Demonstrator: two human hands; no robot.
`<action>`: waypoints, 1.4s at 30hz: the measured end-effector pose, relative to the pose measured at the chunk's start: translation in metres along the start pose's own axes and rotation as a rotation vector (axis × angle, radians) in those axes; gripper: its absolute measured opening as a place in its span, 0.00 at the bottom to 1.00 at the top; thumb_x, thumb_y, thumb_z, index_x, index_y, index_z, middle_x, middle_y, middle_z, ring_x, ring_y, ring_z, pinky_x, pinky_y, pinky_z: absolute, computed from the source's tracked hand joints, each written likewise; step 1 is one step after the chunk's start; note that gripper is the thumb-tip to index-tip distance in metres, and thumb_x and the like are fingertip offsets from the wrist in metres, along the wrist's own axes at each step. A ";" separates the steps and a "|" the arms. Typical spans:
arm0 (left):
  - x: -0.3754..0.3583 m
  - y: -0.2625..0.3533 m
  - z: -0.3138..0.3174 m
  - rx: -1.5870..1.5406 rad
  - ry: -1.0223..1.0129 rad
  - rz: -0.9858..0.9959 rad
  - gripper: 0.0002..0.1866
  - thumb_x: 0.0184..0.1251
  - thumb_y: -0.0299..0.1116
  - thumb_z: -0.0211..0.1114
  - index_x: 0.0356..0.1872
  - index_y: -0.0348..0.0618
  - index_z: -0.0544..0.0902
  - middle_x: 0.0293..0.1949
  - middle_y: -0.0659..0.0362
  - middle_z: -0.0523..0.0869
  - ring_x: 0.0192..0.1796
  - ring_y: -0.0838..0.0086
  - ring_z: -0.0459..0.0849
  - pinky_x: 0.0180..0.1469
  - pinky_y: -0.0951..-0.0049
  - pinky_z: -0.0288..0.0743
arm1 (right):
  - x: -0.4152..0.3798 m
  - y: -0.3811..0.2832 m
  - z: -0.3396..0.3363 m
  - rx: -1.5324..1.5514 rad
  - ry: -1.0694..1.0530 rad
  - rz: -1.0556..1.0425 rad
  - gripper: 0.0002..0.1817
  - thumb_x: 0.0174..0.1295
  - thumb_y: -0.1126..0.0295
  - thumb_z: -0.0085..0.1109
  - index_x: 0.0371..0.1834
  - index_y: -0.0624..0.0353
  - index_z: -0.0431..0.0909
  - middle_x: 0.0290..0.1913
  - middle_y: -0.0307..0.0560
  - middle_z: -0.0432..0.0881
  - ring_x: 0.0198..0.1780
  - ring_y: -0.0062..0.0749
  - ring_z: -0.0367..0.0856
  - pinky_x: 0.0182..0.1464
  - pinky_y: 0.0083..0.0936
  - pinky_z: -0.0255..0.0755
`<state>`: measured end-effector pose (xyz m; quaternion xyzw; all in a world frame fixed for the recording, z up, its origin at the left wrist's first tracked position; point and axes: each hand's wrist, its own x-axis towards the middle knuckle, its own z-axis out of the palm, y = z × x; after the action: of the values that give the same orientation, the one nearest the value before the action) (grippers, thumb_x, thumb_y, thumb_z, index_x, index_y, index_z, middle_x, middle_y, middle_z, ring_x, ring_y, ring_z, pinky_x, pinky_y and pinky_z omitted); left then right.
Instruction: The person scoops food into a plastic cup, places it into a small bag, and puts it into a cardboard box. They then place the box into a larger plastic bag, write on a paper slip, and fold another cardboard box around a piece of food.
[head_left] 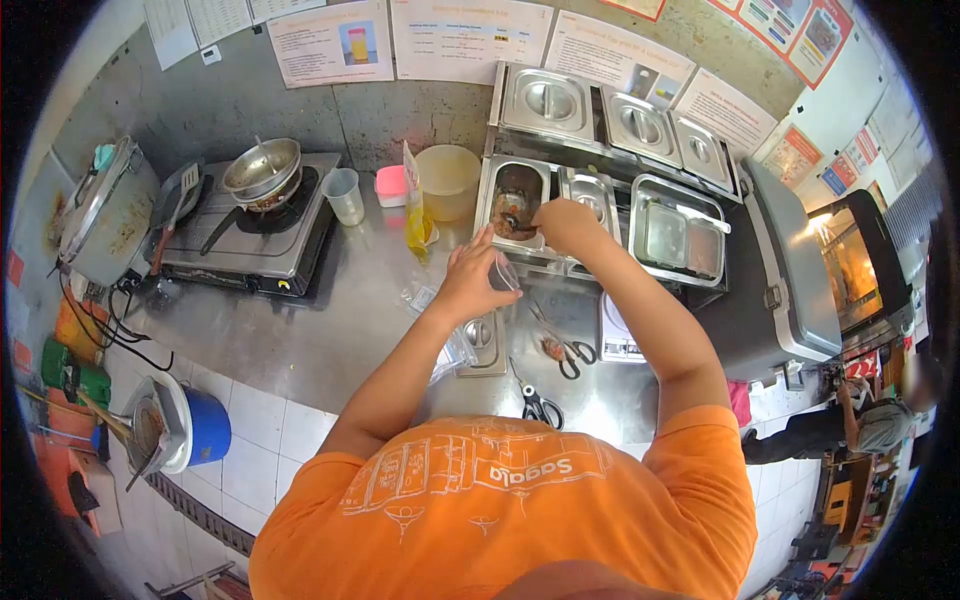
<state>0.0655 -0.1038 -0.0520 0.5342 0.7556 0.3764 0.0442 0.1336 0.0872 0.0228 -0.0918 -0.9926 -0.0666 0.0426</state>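
My right hand (570,226) is closed round the handle of a spoon, whose bowl (513,221) dips into reddish-brown food in a deep steel container (541,172). Just in front of that container, my left hand (470,277) holds a small clear plastic cup (503,272), thumb and fingers round its side. Below my left hand lie a clear plastic bag (455,352) and a steel lid (479,332). Two pairs of scissors, one with black handles (573,358) and one nearer my body (541,408), rest on the steel counter (250,350).
A gas stove (290,240) with a pan and strainer (262,168) stands at left. Near it are a clear measuring cup (344,196), pink box (391,186), yellow pouch (415,215) and round tub (447,182). A scale (618,335) sits right of the scissors. Another person (880,425) stands far right.
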 end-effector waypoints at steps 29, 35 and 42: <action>0.023 0.008 -0.033 -0.471 0.297 0.060 0.28 0.43 0.31 0.77 0.46 0.43 0.72 0.41 0.62 0.71 0.49 0.74 0.71 0.55 0.76 0.64 | -0.065 0.006 0.016 1.181 0.250 0.499 0.14 0.63 0.66 0.56 0.46 0.64 0.81 0.23 0.38 0.79 0.27 0.19 0.71 0.31 0.21 0.68; 0.046 -0.002 -0.032 -0.432 0.335 -0.037 0.28 0.46 0.34 0.76 0.48 0.42 0.72 0.44 0.61 0.73 0.50 0.74 0.71 0.56 0.75 0.63 | -0.064 0.031 -0.005 1.055 0.419 0.431 0.14 0.62 0.67 0.57 0.45 0.65 0.81 0.25 0.39 0.80 0.29 0.19 0.72 0.34 0.21 0.68; 0.080 -0.023 -0.019 -0.449 0.381 0.055 0.30 0.47 0.38 0.75 0.50 0.41 0.72 0.48 0.57 0.74 0.54 0.69 0.71 0.58 0.69 0.64 | -0.061 0.038 -0.007 0.949 0.361 0.390 0.14 0.59 0.67 0.60 0.44 0.63 0.82 0.30 0.54 0.84 0.31 0.26 0.79 0.38 0.23 0.71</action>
<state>0.0045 -0.0497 -0.0260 0.4511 0.6335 0.6286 0.0084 0.2014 0.1125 0.0281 -0.2322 -0.8552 0.3831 0.2608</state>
